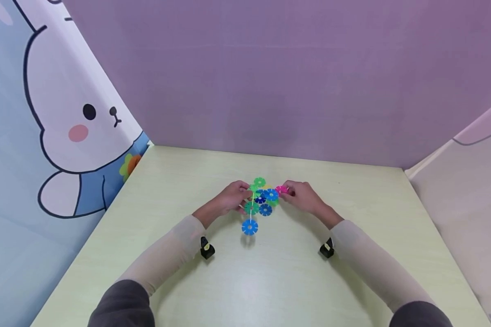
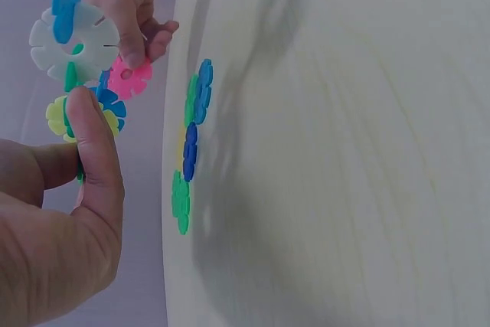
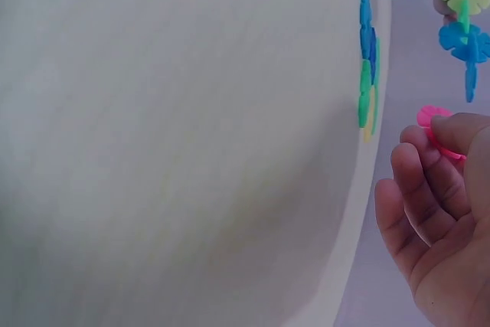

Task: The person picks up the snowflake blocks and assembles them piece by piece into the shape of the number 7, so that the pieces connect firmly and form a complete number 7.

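Pink disc (image 1: 281, 189) in right grip (image 1: 304, 196), table (image 1: 262, 286)

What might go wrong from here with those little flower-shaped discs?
The pink disc is pinched at its edge by the right hand, so it might slip. The chain in the left hand juts beyond its grip, so a push could perhaps split it. Anything dropped might mix with the discs on the table.
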`<act>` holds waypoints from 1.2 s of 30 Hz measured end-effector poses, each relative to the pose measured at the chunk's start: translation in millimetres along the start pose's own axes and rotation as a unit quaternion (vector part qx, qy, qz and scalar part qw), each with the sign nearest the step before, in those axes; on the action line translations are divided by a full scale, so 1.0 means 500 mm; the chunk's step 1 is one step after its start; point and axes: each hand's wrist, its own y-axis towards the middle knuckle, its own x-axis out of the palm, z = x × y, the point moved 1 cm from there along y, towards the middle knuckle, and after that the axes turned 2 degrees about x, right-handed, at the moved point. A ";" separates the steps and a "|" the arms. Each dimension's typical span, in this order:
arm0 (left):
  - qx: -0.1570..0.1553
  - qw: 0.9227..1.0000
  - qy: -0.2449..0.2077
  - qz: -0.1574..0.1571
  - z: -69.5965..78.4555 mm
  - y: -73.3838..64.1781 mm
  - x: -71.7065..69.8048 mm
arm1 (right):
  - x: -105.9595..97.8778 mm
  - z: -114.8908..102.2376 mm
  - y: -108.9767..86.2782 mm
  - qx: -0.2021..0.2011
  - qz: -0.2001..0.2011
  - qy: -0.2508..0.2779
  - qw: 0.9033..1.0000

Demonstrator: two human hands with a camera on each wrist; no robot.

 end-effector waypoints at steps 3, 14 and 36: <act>-0.002 1.000 -0.002 0.003 -0.001 0.000 -0.001 | -0.006 -0.003 -0.011 -0.008 0.006 0.000 1.000; -0.003 1.000 0.000 0.009 0.000 -0.004 -0.001 | -0.014 -0.007 -0.039 -0.033 0.030 0.022 0.999; -0.008 1.000 -0.011 0.012 0.002 -0.007 0.007 | 0.007 -0.016 -0.050 -0.050 0.056 0.038 0.997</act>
